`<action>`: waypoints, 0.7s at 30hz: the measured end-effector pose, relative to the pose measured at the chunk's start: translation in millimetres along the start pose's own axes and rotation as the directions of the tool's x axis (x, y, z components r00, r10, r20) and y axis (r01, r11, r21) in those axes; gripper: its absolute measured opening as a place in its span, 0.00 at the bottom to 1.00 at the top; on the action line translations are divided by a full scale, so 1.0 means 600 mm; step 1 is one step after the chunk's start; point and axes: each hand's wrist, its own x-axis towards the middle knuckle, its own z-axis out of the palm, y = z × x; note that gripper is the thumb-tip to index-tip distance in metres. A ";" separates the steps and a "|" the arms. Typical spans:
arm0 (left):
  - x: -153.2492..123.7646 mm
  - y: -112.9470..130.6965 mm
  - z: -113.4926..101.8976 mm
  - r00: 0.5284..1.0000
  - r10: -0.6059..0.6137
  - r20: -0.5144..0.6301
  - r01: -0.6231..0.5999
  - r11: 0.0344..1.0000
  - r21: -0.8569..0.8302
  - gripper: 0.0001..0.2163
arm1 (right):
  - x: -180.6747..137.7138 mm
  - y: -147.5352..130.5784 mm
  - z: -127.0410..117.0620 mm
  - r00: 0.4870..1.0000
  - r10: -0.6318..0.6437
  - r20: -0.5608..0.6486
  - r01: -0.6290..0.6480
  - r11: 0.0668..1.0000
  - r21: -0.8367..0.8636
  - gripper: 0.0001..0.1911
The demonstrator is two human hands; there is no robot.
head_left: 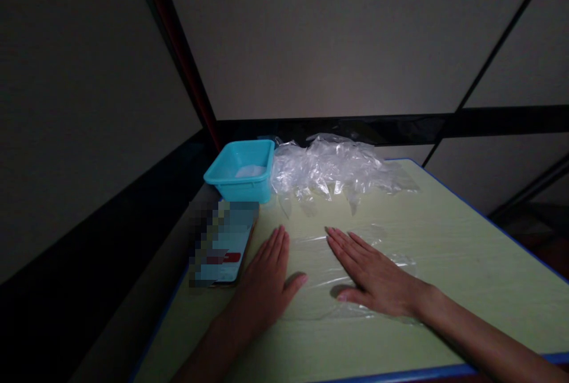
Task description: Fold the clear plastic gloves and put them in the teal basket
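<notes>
My left hand (264, 279) lies flat and open on the pale green table (466, 264), fingers together and stretched forward. My right hand (373, 273) lies flat and open beside it, palm down on a clear plastic sheet (320, 264) spread on the table. The left hand rests at that sheet's left edge, close to a phone (224, 243) lying screen up. Neither hand holds anything.
A teal plastic tub (242, 171) with something white inside stands at the table's far left corner. A heap of crumpled clear plastic bags (331, 169) lies to its right along the far edge. The table has a blue rim; grey walls with dark frames surround it.
</notes>
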 end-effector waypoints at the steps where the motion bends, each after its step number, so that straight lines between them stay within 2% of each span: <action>1: -0.001 -0.002 0.001 1.000 0.003 -0.007 -0.003 1.000 -0.004 0.32 | 0.000 -0.001 0.000 1.000 0.001 -0.001 -0.001 1.000 0.008 0.44; 5: -0.004 -0.007 0.007 0.999 0.000 -0.044 -0.002 0.999 -0.033 0.33 | 0.002 0.000 -0.001 1.000 0.010 0.006 -0.010 0.997 0.073 0.45; 8: -0.004 -0.009 0.007 0.999 0.008 -0.042 -0.011 0.998 -0.066 0.33 | -0.001 0.008 -0.010 1.000 0.012 0.019 -0.016 0.975 0.223 0.44; 12: -0.003 -0.010 0.002 0.999 0.018 -0.031 -0.021 0.992 -0.122 0.32 | -0.009 0.026 -0.029 0.996 0.092 0.001 -0.078 0.839 0.539 0.38; 15: -0.002 -0.009 -0.005 0.998 0.017 -0.062 -0.026 0.987 -0.157 0.31 | -0.012 0.035 -0.038 0.978 0.197 -0.073 -0.100 0.742 0.663 0.32; 17: -0.001 -0.006 -0.017 0.993 0.059 -0.103 -0.077 0.979 -0.190 0.30 | -0.010 0.037 -0.042 0.951 0.262 -0.162 -0.088 0.736 0.671 0.29; 21: 0.001 0.003 -0.043 0.951 0.272 -0.146 -0.302 0.916 -0.263 0.24 | -0.005 0.037 -0.048 0.897 0.345 -0.277 -0.123 0.797 0.592 0.22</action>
